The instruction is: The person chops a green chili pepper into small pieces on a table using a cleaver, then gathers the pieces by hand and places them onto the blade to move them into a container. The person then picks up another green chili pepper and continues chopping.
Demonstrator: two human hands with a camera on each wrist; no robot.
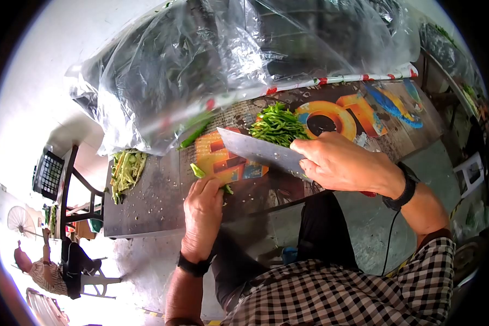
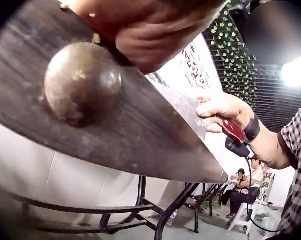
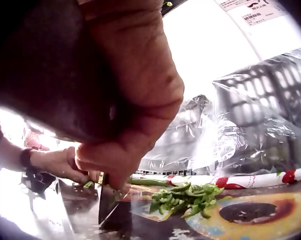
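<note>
My right hand (image 1: pixel 342 163) (image 3: pixel 135 85) grips a broad cleaver (image 1: pixel 261 152) (image 3: pixel 106 205), its blade slanting over the table toward the upper left. The left wrist view shows the cleaver's red handle (image 2: pixel 231 131) at that hand (image 2: pixel 223 109). My left hand (image 1: pixel 202 212) (image 2: pixel 163 35), near the front edge, pinches a green pepper piece (image 1: pixel 197 170) whose tip sticks out past the fingers. The blade is apart from this hand. Beyond the blade lies a heap of thin green strips (image 1: pixel 277 125) (image 3: pixel 185 197). A long green pepper (image 1: pixel 194 136) lies by the plastic.
Clear plastic sheeting (image 1: pixel 179 70) covers the far side of the table (image 1: pixel 152 214). Pale green scraps (image 1: pixel 127 171) lie at its left end. A person (image 1: pixel 49 271) sits at the lower left, near a fan (image 1: pixel 20 219). A white stool (image 1: pixel 471 174) stands at the right.
</note>
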